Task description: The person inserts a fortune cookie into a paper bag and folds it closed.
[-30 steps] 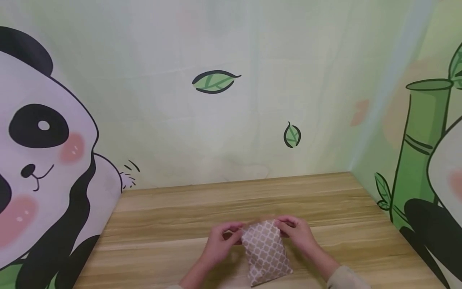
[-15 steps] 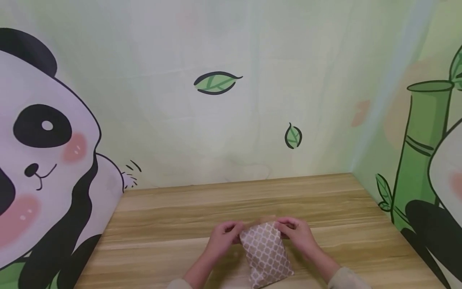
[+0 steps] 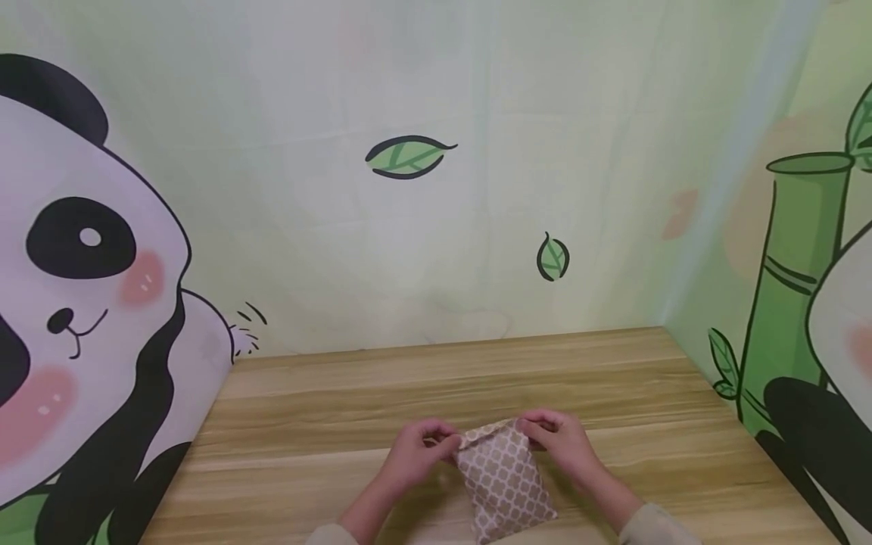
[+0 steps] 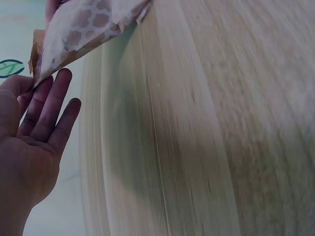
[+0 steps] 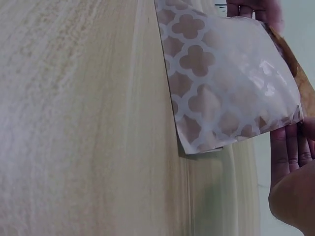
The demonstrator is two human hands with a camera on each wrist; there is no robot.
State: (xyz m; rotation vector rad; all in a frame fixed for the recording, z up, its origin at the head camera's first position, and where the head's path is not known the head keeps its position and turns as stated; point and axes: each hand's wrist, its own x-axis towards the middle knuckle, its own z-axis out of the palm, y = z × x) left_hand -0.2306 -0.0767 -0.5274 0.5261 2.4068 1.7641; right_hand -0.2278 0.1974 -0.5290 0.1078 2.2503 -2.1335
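A tan paper bag [image 3: 507,484] with a white lattice pattern is held up by its top corners above the wooden table. My left hand [image 3: 414,454] pinches its top left corner between thumb and index finger; in the left wrist view the other fingers of this left hand [image 4: 37,128] extend loosely. At the top right corner, my right hand [image 3: 562,440] pinches the paper. A narrow patterned flap [image 3: 487,431] lies along the top edge between the hands. The right wrist view shows a plain brown strip [image 5: 306,91] behind the bag's glossy, creased front.
The wood-grain table [image 3: 306,424] spreads around the hands. Behind it rises a pale green cloth backdrop [image 3: 293,227] printed with leaves, with a panda print [image 3: 82,341] at left and a bamboo print [image 3: 804,250] at right.
The brown strip at the bag's top has folded toward me, so a patterned flap now shows there. Both hands keep their hold on the corners and have barely shifted.
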